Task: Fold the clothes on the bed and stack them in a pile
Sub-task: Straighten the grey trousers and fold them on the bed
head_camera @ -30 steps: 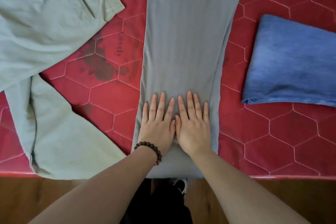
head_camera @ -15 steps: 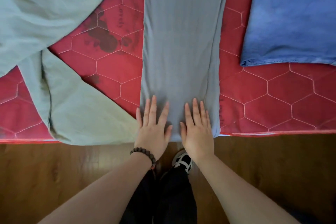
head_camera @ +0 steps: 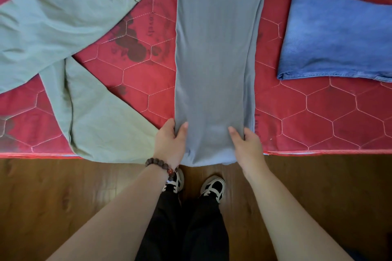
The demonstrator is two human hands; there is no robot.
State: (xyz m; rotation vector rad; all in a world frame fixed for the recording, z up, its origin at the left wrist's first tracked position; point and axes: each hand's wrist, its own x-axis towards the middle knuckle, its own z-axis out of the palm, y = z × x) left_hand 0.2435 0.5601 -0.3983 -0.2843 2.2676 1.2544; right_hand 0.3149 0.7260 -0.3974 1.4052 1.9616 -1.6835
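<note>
A grey garment (head_camera: 214, 53), folded into a long narrow strip, lies lengthwise on the red mattress (head_camera: 318, 116), its near end hanging just over the bed's edge. My left hand (head_camera: 169, 142) grips the strip's left edge near that end, thumb on top and fingers underneath. My right hand (head_camera: 246, 144) grips the right edge the same way. A folded blue denim garment (head_camera: 339, 36) rests on the right of the bed. Pale green trousers (head_camera: 55, 27) lie spread out on the left.
The mattress edge runs across the middle of the view, with wooden floor (head_camera: 53, 197) below it. My feet in black and white shoes (head_camera: 213, 188) stand close to the bed. A dark stain (head_camera: 133, 48) marks the mattress between the trousers and the grey strip.
My hands were flat and side by side on the grey strip, sliding toward its near end. Now they have parted and grip its two side edges near the bed's edge.
</note>
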